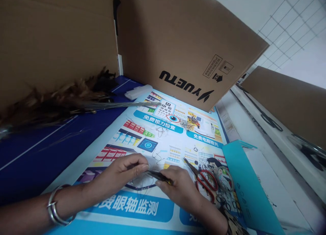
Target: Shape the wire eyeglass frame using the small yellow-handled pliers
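Here a thin wire lies on the poster between both hands, low in the middle of the view. The left hand pinches it with fingertips together. The right hand is clamped on dark pliers, whose tip meets the wire at the left fingertips. Just right of that hand lie red scissors and a tape roll. A teal folder sits farther right. A feather duster lies far left, cardboard boxes behind.
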The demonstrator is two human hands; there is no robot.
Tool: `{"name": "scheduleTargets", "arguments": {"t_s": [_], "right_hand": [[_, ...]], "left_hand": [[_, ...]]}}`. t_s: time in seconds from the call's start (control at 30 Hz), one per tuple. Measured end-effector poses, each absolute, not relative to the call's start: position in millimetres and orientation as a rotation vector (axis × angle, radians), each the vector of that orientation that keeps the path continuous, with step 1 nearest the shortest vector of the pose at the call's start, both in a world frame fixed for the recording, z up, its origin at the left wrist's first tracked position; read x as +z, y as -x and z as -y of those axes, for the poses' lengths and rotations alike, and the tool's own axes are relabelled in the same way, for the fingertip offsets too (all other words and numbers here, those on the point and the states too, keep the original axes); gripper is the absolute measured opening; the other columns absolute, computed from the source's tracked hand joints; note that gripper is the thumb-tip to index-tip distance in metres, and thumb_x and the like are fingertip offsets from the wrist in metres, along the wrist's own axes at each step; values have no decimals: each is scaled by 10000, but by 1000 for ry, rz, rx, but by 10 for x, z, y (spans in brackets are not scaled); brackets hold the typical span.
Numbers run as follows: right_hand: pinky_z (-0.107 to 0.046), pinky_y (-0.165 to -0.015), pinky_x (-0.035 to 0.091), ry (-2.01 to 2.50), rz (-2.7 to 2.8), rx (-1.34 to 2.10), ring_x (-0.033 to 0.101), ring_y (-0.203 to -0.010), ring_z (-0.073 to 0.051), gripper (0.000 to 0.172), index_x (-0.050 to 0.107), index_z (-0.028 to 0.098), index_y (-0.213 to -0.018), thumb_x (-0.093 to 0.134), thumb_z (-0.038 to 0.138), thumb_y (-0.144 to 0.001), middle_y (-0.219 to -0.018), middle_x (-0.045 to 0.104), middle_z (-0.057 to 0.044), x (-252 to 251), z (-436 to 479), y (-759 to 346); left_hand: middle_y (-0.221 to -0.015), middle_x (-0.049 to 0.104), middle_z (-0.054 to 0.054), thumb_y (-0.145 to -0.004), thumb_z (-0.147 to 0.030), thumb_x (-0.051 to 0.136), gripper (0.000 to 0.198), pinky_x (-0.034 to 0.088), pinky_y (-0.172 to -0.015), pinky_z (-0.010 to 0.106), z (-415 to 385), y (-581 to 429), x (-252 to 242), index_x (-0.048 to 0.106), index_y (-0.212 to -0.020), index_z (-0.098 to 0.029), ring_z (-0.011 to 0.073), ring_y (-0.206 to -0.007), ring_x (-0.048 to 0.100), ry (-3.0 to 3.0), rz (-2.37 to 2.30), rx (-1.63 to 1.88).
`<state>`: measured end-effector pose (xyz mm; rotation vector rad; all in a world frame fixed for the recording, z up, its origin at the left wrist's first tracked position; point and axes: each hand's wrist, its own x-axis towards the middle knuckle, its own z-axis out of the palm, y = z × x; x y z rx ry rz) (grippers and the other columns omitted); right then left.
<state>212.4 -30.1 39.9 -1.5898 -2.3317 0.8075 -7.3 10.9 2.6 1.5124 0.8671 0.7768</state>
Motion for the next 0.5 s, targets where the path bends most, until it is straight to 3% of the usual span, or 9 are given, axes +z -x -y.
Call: {"name": "scheduleTargets", "arguments": {"t_s": [0.5], "right_hand": [[-213, -593, 300, 1530, 2288, 821, 516, -656, -114, 200, 557, 188, -671, 677, 203, -830, -650, 537, 36, 322, 296, -2146]], "left_hand": [[-734, 590, -14, -895, -354, 558, 210, 447, -643, 260, -106, 72, 22, 650, -778, -205, 161, -702, 556, -1555, -863, 781]]}}
